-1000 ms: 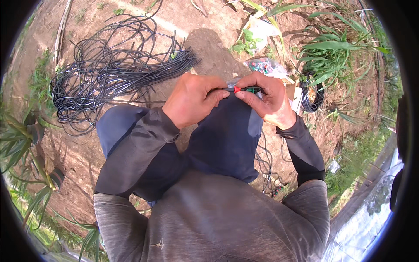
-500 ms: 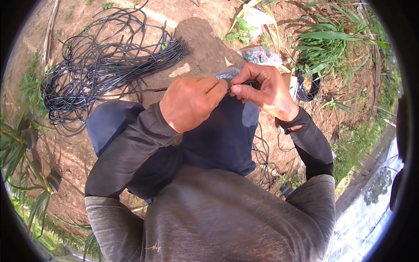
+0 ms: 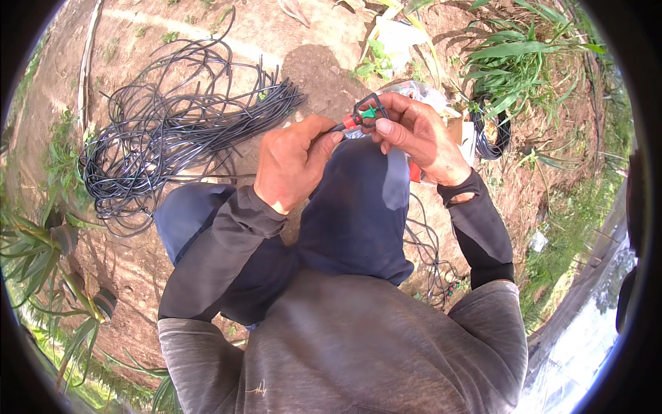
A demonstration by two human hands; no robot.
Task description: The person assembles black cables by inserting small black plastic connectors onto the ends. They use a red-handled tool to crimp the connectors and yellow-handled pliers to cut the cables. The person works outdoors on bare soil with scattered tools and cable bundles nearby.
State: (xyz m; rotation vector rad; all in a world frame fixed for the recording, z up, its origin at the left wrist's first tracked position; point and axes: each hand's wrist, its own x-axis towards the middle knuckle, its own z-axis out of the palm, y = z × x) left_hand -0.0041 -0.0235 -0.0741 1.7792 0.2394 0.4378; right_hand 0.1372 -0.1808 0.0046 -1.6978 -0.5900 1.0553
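Tubing (image 3: 336,127), smooth and black, pinched by left grip (image 3: 292,163); right grip (image 3: 422,136) pinches an open-framed red-green plastic fitting (image 3: 369,113)

Reddish-brown bare earth ground (image 3: 134,303) carries a loose, tangled heap of thin glossy black tubing (image 3: 179,131), a rounder black coil of tubing (image 3: 483,146), a crumpled clear plastic bag (image 3: 419,90), a long pale dry stick (image 3: 86,76) and a few scattered thin black strands (image 3: 430,254).

"How do I have the left?"
"I have the left forearm (image 3: 224,248) angled up and inward, left hand (image 3: 293,162) curled tight, back uppermost."
"And the right?"
"My right forearm (image 3: 483,231) leans inward too, right hand (image 3: 422,136) pinching, thumb (image 3: 392,130) pointing leftward."
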